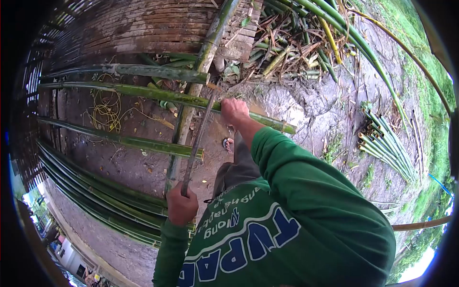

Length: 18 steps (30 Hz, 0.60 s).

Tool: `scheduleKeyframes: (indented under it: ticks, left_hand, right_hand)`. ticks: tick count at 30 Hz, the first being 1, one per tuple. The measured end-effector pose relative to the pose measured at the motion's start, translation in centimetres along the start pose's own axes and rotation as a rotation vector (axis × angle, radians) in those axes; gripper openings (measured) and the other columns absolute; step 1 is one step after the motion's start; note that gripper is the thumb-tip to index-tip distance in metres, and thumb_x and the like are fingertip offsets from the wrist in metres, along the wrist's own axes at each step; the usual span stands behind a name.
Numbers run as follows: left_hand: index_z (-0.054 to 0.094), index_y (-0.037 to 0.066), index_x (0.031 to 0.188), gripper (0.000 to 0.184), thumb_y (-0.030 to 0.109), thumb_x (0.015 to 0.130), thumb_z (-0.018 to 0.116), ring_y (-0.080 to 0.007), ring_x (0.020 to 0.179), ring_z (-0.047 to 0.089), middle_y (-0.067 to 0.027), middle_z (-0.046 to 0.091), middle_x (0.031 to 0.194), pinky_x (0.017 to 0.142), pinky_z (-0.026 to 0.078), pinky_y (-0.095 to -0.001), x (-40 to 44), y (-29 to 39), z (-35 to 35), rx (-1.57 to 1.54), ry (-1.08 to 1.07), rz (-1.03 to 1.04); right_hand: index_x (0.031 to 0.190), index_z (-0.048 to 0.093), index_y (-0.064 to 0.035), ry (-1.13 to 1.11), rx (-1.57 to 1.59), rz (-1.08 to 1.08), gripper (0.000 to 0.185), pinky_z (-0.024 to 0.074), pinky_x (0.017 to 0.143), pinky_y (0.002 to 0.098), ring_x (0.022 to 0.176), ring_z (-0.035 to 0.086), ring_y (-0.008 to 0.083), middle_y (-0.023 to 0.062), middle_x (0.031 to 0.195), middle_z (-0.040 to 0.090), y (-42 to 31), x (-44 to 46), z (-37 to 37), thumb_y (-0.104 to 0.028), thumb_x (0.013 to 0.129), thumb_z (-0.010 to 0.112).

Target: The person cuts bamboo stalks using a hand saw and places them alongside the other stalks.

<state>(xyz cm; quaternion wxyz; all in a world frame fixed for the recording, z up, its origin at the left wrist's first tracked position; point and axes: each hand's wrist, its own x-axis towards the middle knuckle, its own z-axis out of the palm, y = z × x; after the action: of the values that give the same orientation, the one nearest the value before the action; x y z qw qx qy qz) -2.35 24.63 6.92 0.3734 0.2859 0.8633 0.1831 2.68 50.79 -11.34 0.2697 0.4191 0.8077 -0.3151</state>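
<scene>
My right hand [234, 113] is closed round a green bamboo pole [158, 93] near its right end, which sticks out past my fist. In my left hand [182, 204], low and to the left, is the end of a long, narrow, dark blade that looks like a machete [197, 139]. The blade slants up and crosses the held pole just left of my right hand; whether it touches cannot be told. A second bamboo pole [162, 73] lies above the held one, and a third pole [143, 144] below. All three lie across an upright-running bamboo beam [183, 125].
Several more green poles [103, 196] lie at lower left. Bamboo offcuts [291, 52] are heaped at the top, beside a slatted bamboo panel [143, 24]. A bundle of cut bamboo [388, 146] rests on muddy ground at right. A yellow cord [107, 112] lies tangled under the poles.
</scene>
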Motion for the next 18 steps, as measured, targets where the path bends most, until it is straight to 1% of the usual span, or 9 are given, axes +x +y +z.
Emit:
scheduleKeyframes:
  ticks: [1, 4, 5, 6, 7, 10, 14, 16, 18]
  left_hand:
    - [0.054, -0.001, 0.08, 0.009, 0.006, 0.074, 0.055, -0.0433, 0.062, 0.055, -0.022, 0.053, 0.061, 0.054, 0.042, -0.0494, 0.1, -0.2, 0.2, -0.001, 0.007, -0.007]
    - [0.056, -0.002, 0.079, 0.01, 0.008, 0.076, 0.055, -0.0435, 0.061, 0.055, -0.0228, 0.053, 0.062, 0.055, 0.042, -0.0495, 8.6, -1.6, 4.6, -0.052, 0.076, 0.099]
    - [0.056, -0.002, 0.079, 0.01, 0.008, 0.076, 0.055, -0.0439, 0.063, 0.055, -0.0239, 0.055, 0.065, 0.056, 0.043, -0.0492, 11.0, -1.8, 6.0, -0.052, 0.114, 0.118]
    - [0.057, -0.003, 0.08, 0.012, 0.008, 0.076, 0.056, -0.044, 0.064, 0.056, -0.0254, 0.056, 0.067, 0.058, 0.044, -0.0487, 12.3, 0.2, 6.1, -0.061, 0.089, 0.116]
    - [0.058, -0.004, 0.082, 0.013, 0.008, 0.076, 0.056, -0.044, 0.066, 0.057, -0.0268, 0.057, 0.07, 0.06, 0.045, -0.0483, 12.5, 1.9, 6.1, -0.07, 0.07, 0.115]
    - [0.06, -0.003, 0.083, 0.014, 0.007, 0.076, 0.053, -0.0402, 0.062, 0.058, -0.0241, 0.057, 0.065, 0.056, 0.044, -0.0446, 12.7, -0.5, 7.5, -0.018, 0.178, 0.148]
    - [0.06, -0.003, 0.082, 0.013, 0.006, 0.076, 0.052, -0.0391, 0.058, 0.056, -0.023, 0.055, 0.062, 0.054, 0.043, -0.0437, 12.4, -1.6, 7.4, -0.104, 0.194, 0.2]
    - [0.059, -0.003, 0.08, 0.012, 0.006, 0.076, 0.051, -0.0383, 0.057, 0.056, -0.0222, 0.055, 0.061, 0.053, 0.042, -0.0435, 12.0, -2.3, 8.0, -0.124, 0.191, 0.189]
    - [0.057, -0.002, 0.079, 0.011, 0.006, 0.077, 0.051, -0.0386, 0.056, 0.054, -0.0214, 0.053, 0.06, 0.052, 0.041, -0.0436, 12.1, -7.1, 11.4, -0.356, 0.093, 0.101]
  right_hand:
    - [0.095, 0.068, -0.0072, -0.034, -0.033, -0.01, 0.021, 0.0525, 0.08, 0.0369, 0.097, 0.064, 0.0281, 0.0136, 0.102, 0.066, 0.1, -0.1, -0.3, -0.014, 0.081, 0.055]
    - [0.095, 0.067, -0.0055, 0.05, -0.007, -0.034, 0.022, 0.0535, 0.078, 0.0404, 0.091, 0.066, 0.0315, 0.0162, 0.095, 0.067, 0.2, 0.3, 0.7, -0.015, 0.076, 0.059]
    - [0.095, 0.066, -0.0063, 0.056, 0.003, -0.032, 0.023, 0.0531, 0.079, 0.0402, 0.092, 0.065, 0.0317, 0.0166, 0.095, 0.067, 0.3, 0.5, 1.0, -0.014, 0.075, 0.058]
    - [0.095, 0.066, -0.0066, 0.028, -0.017, -0.033, 0.023, 0.0531, 0.079, 0.0401, 0.092, 0.065, 0.0317, 0.0169, 0.095, 0.067, 0.4, 0.4, 1.3, -0.013, 0.074, 0.058]
    - [0.095, 0.067, -0.0069, 0.004, -0.039, -0.038, 0.024, 0.053, 0.078, 0.0399, 0.092, 0.065, 0.0317, 0.0171, 0.095, 0.067, 0.5, 0.3, 1.1, -0.013, 0.073, 0.058]
    - [0.094, 0.067, -0.0073, 0.002, -0.053, -0.046, 0.025, 0.0529, 0.078, 0.0393, 0.092, 0.065, 0.0312, 0.0174, 0.095, 0.066, -0.1, 0.5, 1.0, -0.013, 0.071, 0.059]
    - [0.094, 0.067, -0.0067, 0.057, -0.039, -0.056, 0.028, 0.053, 0.078, 0.0389, 0.092, 0.065, 0.0314, 0.0175, 0.094, 0.067, 0.2, 0.4, 1.5, -0.016, 0.069, 0.06]
    - [0.094, 0.067, -0.0057, -0.033, -0.056, -0.078, 0.029, 0.0527, 0.08, 0.039, 0.092, 0.065, 0.032, 0.0175, 0.094, 0.066, 0.6, 0.9, 0.0, -0.017, 0.068, 0.06]
    - [0.095, 0.067, -0.0056, -0.081, -0.064, -0.073, 0.03, 0.0526, 0.081, 0.0387, 0.094, 0.064, 0.0316, 0.0167, 0.097, 0.066, 0.4, 0.9, 0.1, -0.016, 0.068, 0.061]
